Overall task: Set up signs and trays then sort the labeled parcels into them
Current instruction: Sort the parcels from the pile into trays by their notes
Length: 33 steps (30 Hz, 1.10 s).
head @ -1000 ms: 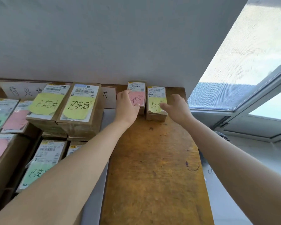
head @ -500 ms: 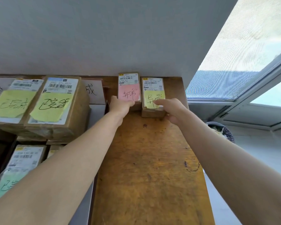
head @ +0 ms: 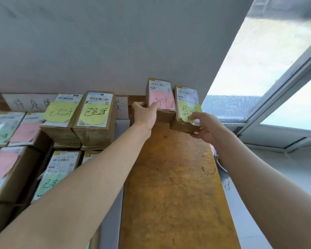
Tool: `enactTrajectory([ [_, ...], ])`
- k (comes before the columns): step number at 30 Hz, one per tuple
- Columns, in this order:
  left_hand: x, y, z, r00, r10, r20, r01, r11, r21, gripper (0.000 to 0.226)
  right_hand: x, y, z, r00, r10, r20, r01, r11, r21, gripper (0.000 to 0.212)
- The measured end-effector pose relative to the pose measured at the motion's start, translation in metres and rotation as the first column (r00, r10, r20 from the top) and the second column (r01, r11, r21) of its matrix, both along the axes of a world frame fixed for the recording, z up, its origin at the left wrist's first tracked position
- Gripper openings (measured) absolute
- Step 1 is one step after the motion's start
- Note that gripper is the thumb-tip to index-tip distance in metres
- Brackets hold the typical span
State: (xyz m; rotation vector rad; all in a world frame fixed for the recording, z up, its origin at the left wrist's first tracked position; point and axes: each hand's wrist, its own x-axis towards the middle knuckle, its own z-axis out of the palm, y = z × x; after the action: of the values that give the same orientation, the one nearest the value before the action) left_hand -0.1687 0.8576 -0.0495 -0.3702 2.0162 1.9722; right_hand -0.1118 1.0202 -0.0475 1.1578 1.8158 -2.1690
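Note:
Two small brown parcels are at the far end of the wooden table (head: 171, 186), by the wall. My left hand (head: 144, 115) grips the parcel with the pink note (head: 162, 99) at its left side, thumb across the note. My right hand (head: 206, 127) holds the parcel with the yellow note (head: 186, 106) from below and from the right, tilting it off the table. Paper signs (head: 27, 103) with handwriting lean on the wall behind the left stacks.
Left of the table stand stacked parcels with yellow notes (head: 94, 114), pink notes (head: 24, 131) and green notes (head: 51, 182). A window (head: 269, 69) fills the right side. A dark round object (head: 221, 164) shows beside the table's right edge.
Both hands have closed on the two end parcels and raised them. The yellow-note parcel now tilts up off the table. The view swung left.

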Motion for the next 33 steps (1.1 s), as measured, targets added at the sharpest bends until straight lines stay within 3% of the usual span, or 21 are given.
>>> enactTrajectory([
  [7,0.06,-0.072,0.081,0.987,-0.087,-0.137,0.106,0.984,0.14,0.043,0.066,-0.066,0.081,0.984,-0.012,-0.176,0.007,1.0,-0.027,0.022],
  [12,0.1,-0.15,0.129,0.953,-0.157,-0.258,0.217,0.951,0.22,0.04,0.106,-0.132,0.127,0.946,0.054,-0.32,-0.044,0.998,0.039,0.049],
  [15,0.124,-0.197,0.148,0.937,-0.14,-0.32,0.227,0.941,0.251,0.038,0.126,-0.175,0.145,0.917,0.12,-0.38,-0.103,0.993,0.064,0.055],
  [21,0.155,-0.29,0.16,0.936,-0.024,-0.351,0.12,0.96,0.254,0.044,0.133,-0.257,0.156,0.865,0.244,-0.438,-0.236,0.969,0.074,0.064],
  [33,0.17,-0.43,0.158,0.906,0.298,-0.301,-0.173,0.909,0.379,0.041,0.08,-0.394,0.159,0.763,0.449,-0.465,-0.499,0.866,0.017,0.052],
])
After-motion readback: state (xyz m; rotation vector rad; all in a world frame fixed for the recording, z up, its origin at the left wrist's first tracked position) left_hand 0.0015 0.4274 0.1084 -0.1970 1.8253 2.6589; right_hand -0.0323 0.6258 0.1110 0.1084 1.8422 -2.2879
